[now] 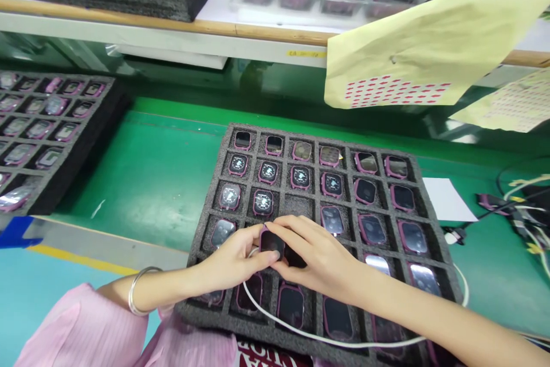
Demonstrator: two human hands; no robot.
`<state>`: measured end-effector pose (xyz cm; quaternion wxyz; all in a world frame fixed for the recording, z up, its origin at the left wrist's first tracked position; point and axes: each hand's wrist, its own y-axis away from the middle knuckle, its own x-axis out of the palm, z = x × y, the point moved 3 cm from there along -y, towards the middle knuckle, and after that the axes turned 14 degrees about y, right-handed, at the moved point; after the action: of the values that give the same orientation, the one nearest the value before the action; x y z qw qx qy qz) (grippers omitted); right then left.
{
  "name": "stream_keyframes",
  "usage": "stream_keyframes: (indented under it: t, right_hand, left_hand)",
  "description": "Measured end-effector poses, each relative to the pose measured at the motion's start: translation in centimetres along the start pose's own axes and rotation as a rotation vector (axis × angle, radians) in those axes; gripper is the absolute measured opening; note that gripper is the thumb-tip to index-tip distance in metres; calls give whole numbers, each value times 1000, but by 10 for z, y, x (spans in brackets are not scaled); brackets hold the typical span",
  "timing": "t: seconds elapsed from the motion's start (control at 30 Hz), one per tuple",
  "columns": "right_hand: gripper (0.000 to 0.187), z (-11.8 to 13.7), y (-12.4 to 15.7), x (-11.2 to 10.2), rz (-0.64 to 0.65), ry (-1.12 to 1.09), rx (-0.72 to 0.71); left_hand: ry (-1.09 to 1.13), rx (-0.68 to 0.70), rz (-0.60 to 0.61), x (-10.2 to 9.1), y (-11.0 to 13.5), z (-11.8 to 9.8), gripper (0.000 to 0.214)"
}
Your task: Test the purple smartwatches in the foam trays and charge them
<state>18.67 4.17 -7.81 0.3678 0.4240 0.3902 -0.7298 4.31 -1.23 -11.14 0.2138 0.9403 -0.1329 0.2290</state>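
Over the middle of a dark foam tray, my left hand and my right hand hold one smartwatch between them. Its screen is dark and its case purple, without a strap. The left thumb presses on the lower part of the screen; the right fingers close around the upper and right edges. A white cable runs up to the left fingers behind the watch, and its end is hidden. Similar watches fill most tray pockets. Several, such as this lit watch, show a dial; others, like this watch, are dark.
Another foam tray of watches sits at the left on the green bench. To the right are white paper and tangled cables. A shelf edge crosses above, with yellow sheets hanging from it.
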Motion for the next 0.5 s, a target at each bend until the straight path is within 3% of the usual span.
stream_keyframes:
  t: [0.2,0.5]
  right_hand:
    - [38,-1,1,2,1,-117,46]
    - [41,-3,3,3,32,-194,91]
  left_hand:
    - [23,19,62,2,1,0,25]
    - [-31,14,50,0,2,2,21]
